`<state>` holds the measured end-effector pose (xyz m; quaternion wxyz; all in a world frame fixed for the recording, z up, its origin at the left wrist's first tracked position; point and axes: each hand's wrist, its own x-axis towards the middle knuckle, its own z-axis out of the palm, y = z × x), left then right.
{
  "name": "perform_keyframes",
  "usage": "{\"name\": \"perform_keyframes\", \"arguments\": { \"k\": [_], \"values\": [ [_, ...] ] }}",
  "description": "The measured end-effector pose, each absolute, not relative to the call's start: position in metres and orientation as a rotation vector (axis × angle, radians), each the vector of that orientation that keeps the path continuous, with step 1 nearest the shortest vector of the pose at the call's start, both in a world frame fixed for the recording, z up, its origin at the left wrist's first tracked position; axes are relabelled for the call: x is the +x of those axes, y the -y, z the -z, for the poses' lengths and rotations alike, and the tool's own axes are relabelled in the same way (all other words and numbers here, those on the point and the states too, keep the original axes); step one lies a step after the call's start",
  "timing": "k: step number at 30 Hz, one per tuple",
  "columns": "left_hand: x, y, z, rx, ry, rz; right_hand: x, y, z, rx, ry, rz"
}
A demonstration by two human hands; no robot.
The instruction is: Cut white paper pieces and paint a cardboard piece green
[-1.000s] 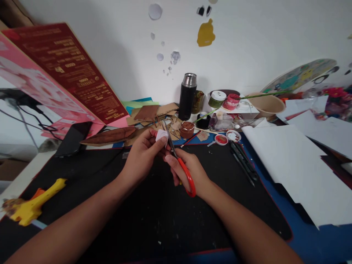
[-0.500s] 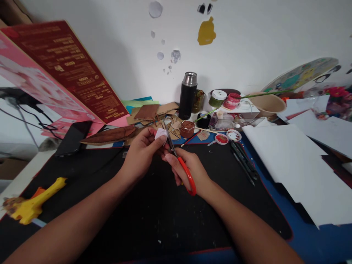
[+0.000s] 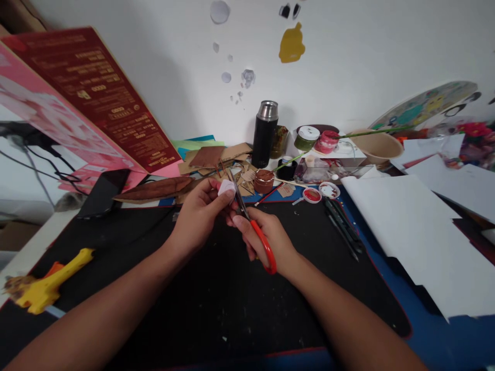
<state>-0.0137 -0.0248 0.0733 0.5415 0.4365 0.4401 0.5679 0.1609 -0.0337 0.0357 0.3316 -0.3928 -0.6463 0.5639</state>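
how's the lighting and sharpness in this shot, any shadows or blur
Head view: dim light, a soft shadow on the wall beside the board; head view again: the scissors stand out clearly, but the board's lettering is too soft to read.

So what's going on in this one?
A person holds a small piece of white paper in the left hand and red-handled scissors in the right hand, over a black mat. The blades are right next to the paper; whether they are biting into it is hard to tell. A black flask stands behind.
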Motion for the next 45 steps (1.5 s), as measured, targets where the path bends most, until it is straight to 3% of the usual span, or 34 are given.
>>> {"name": "perform_keyframes", "arguments": {
  "k": [45],
  "values": [
    [-0.0206,0.0207,-0.0819,1.007,-1.088,-1.345,0.1621,0.0340,-0.0448,-1.084,1.754,-1.457]
  ]
}}
